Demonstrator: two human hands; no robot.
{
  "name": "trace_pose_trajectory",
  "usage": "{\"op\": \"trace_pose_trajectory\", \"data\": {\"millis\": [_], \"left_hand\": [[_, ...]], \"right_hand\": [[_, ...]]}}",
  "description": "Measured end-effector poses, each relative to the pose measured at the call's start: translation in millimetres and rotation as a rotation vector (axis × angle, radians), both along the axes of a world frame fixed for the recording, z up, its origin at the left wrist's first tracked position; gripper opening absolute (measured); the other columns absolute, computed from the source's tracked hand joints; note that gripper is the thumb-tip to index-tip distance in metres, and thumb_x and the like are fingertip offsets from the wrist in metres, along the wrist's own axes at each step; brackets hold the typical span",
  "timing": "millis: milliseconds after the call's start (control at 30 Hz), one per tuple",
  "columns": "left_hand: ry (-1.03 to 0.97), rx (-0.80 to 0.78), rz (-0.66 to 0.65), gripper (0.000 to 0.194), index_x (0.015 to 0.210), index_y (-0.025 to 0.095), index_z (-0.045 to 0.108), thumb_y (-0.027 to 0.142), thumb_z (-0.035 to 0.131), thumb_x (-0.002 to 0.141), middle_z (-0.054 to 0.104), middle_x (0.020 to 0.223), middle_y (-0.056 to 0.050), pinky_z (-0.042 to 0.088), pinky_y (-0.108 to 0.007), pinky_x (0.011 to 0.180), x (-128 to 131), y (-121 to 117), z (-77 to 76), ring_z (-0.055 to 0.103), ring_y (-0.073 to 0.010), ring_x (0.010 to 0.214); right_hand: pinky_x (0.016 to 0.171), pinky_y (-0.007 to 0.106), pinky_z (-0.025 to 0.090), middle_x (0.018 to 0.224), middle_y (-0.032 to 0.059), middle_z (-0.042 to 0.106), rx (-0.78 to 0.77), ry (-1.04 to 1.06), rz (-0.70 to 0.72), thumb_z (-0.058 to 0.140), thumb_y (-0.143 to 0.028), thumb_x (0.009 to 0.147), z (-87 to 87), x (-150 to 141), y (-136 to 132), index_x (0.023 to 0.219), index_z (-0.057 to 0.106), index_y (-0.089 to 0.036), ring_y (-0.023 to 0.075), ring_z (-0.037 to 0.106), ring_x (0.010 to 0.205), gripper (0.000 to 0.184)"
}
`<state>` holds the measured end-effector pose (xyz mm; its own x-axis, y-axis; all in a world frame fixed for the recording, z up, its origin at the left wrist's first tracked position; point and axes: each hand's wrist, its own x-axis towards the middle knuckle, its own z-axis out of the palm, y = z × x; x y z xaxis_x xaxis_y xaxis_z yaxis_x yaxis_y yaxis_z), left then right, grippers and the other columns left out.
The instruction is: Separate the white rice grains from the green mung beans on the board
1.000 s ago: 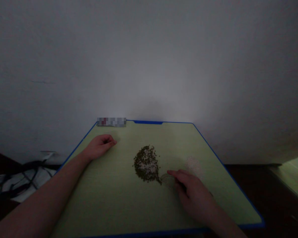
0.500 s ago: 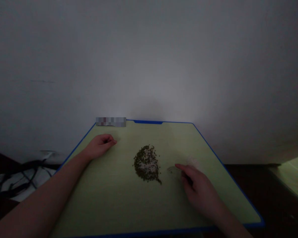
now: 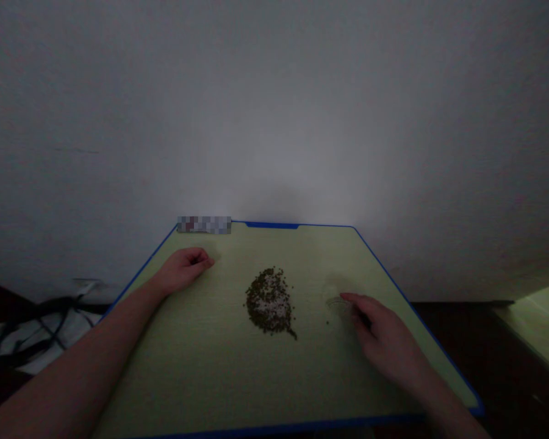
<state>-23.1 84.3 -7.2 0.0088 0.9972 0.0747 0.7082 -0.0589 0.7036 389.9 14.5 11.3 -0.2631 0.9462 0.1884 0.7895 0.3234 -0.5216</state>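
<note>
A pile of dark green beans mixed with white grains (image 3: pixel 269 300) lies in the middle of a pale green tabletop with a blue rim (image 3: pixel 219 378). My right hand (image 3: pixel 384 338) rests on the table to the right of the pile, forefinger stretched out and touching a faint patch of white grains (image 3: pixel 337 303). A single dark bean (image 3: pixel 327 322) lies just left of that finger. My left hand (image 3: pixel 183 268) lies at the far left of the table, fingers loosely curled, holding nothing that I can see.
A plain white wall stands right behind the table. Black cables and pale cloth (image 3: pixel 32 332) lie on the floor at the left. Another pale green surface (image 3: pixel 544 323) shows at the right edge. A blue tab (image 3: pixel 272 225) sits on the table's far rim.
My right hand has slid to the right and away from the bean pile, dragging grains towards the white patch. The left hand has stayed put.
</note>
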Motion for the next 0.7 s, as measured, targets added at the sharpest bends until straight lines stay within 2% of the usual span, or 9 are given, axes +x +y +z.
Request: {"op": "trace_pose_trajectory", "data": {"millis": [133,300,467,700], "left_hand": [[-0.001,0.004,-0.017,0.031,0.060,0.017,0.052,0.045,0.050,0.074,0.041,0.054,0.004,0.033,-0.022,0.049,0,0,1.1,0.039,-0.0104,0.053],[-0.004,0.015,-0.009,0.031,0.061,0.017,0.053,0.045,0.051,0.073,0.044,0.055,0.004,0.034,-0.022,0.050,-1,1,0.3,0.041,-0.0108,0.054],[0.036,0.022,-0.006,0.031,0.063,0.017,0.055,0.046,0.050,0.074,0.045,0.056,0.003,0.035,-0.023,0.052,-2,2,-1.8,0.043,-0.0116,0.055],[0.000,0.011,-0.003,0.030,0.060,0.017,0.052,0.044,0.050,0.073,0.042,0.053,0.004,0.033,-0.022,0.049,3,0,1.7,0.040,-0.0106,0.052]], "right_hand": [[0.094,0.043,0.041,0.116,0.0087,0.062,-0.070,-0.021,0.032,0.041,-0.016,0.082,-3.0,1,-3,0.115,0.057,-0.019,0.0226,0.057,0.106,0.036],[0.092,0.041,0.043,0.114,0.0088,0.062,-0.131,0.015,0.099,0.041,-0.015,0.082,-2.9,-21,-15,0.116,0.058,-0.020,0.0221,0.057,0.104,0.038],[0.094,0.039,0.042,0.116,0.0089,0.061,-0.119,0.016,0.140,0.040,-0.013,0.082,-3.2,-37,-18,0.117,0.057,-0.018,0.0204,0.056,0.106,0.039],[0.095,0.040,0.042,0.116,0.0093,0.061,-0.085,0.004,0.089,0.040,-0.012,0.081,-6.5,-39,-12,0.119,0.056,-0.017,0.0209,0.056,0.105,0.041]]}}
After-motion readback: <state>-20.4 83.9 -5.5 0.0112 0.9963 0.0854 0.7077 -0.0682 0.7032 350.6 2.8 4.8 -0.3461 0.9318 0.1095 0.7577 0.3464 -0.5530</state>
